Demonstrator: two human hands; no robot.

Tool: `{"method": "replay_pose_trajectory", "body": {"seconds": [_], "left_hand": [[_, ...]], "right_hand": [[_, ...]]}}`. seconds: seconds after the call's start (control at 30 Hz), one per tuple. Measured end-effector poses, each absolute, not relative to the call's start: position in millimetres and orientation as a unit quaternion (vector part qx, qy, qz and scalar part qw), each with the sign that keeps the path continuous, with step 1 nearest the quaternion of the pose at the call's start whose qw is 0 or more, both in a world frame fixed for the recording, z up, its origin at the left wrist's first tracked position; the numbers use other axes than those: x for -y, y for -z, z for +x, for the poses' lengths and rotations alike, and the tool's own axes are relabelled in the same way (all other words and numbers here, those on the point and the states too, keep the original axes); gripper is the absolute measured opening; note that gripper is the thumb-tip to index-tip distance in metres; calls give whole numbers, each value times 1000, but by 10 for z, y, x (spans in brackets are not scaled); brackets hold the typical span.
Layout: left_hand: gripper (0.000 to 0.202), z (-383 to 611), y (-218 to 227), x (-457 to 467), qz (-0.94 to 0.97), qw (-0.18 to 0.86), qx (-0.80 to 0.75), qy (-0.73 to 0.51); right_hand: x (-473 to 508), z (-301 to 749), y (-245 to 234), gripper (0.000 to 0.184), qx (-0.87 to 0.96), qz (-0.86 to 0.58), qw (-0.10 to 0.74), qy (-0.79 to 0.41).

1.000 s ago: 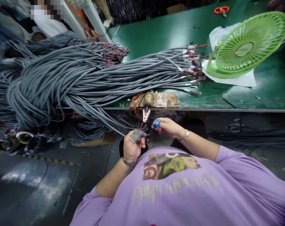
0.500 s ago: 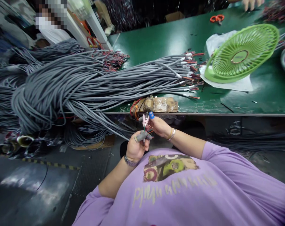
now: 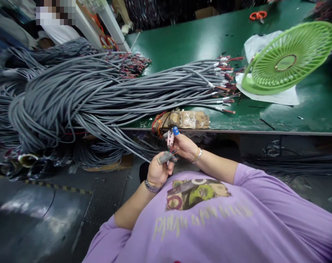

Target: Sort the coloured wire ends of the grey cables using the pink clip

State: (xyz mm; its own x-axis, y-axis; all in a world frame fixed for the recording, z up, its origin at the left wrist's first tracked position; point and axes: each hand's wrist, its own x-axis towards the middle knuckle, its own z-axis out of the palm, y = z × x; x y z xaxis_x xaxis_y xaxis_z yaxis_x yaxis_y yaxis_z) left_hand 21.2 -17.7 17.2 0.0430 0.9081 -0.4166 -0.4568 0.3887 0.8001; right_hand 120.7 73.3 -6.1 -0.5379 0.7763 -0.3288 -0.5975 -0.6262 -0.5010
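My left hand (image 3: 158,171) is closed on the end of a grey cable (image 3: 140,155), with grey coverings on its thumb and fingertip. Thin coloured wires (image 3: 173,149) fan out from that end, just past my fingertips. Close by, my right hand (image 3: 187,147) pinches a small pale pink clip (image 3: 170,139) that looks like a clothespin, its jaws just above the wires. A blue cover (image 3: 176,130) sits on my right thumb. My other right fingers are partly hidden. Both hands are below the table's front edge.
A large bundle of grey cables (image 3: 122,91) lies across the green table (image 3: 182,40), stripped ends to the right. A taped wooden block (image 3: 195,119) sits at the front edge. A green fan (image 3: 286,62) and orange-handled scissors (image 3: 257,15) are farther right. More coiled cables (image 3: 100,157) lie below.
The pink clip and my right hand have shifted very slightly, and the wires look more spread. The camera view has tilted a little. My left hand keeps its hold on the cable.
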Motion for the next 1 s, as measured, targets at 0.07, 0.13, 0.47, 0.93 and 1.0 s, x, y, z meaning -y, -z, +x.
{"method": "replay_pose_trajectory", "body": {"seconds": [0.07, 0.13, 0.47, 0.93, 1.0], "left_hand": [[26, 212, -180, 171, 239, 683, -478, -497], [25, 214, -192, 171, 238, 682, -481, -497], [32, 232, -159, 338, 264, 630, -511, -522], [32, 292, -149, 226, 276, 597, -509, -556], [32, 292, -129, 214, 274, 592, -512, -559]], "right_hand": [[-732, 1214, 79, 51, 170, -265, 394, -863], [-731, 1231, 82, 53, 173, -269, 386, -865], [-690, 1388, 24, 46, 209, -248, 324, -889], [-665, 1377, 107, 57, 389, -325, 431, -747], [-684, 1353, 102, 56, 341, -293, 396, -801]]}}
